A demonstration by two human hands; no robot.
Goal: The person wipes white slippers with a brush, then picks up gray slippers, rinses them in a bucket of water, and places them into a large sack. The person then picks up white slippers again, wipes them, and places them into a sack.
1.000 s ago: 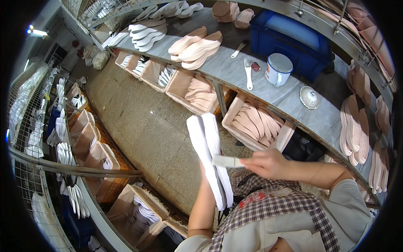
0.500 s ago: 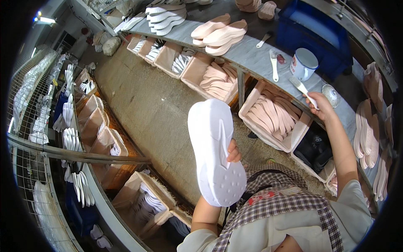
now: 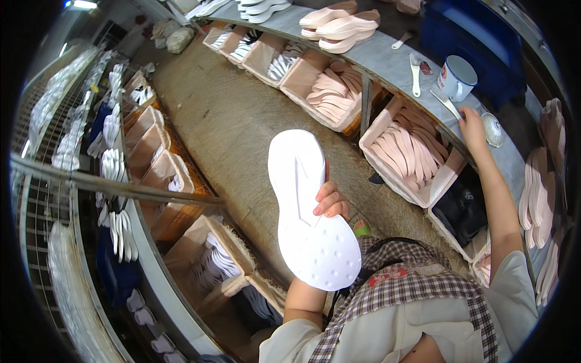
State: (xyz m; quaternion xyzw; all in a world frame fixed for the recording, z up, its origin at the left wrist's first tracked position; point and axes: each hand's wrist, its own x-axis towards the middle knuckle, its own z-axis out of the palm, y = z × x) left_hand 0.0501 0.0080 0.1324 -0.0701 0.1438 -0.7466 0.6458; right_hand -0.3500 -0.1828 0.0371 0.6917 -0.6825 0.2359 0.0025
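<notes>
My left hand (image 3: pixel 331 201) is closed around the waist of a white shoe sole (image 3: pixel 292 175), held up in front of my apron. The sole's dimpled wider end points down towards me, and part of the hand is hidden behind it. My right hand (image 3: pixel 474 128), arm stretched out over the bench (image 3: pixel 387 68), has its fingers closed on the handle end of a white brush (image 3: pixel 446 103). The brush's bristle end is beside a white enamel mug (image 3: pixel 457 77). A small pale round dish (image 3: pixel 492 129) is just right of that hand.
Another white brush (image 3: pixel 415 75) lies left of the mug; a smaller one (image 3: pixel 402 40) is farther back. A blue crate (image 3: pixel 472 42) stands behind. Pink soles (image 3: pixel 348 29) sit on the bench; lined bins (image 3: pixel 411 151) of soles stand below. A metal rail (image 3: pixel 115 184) crosses the left.
My view has shifted, so bench and bins sit differently. The brush is lower, close against the mug, with my right hand at its handle end. The white sole stays in my left hand, its grip more visible.
</notes>
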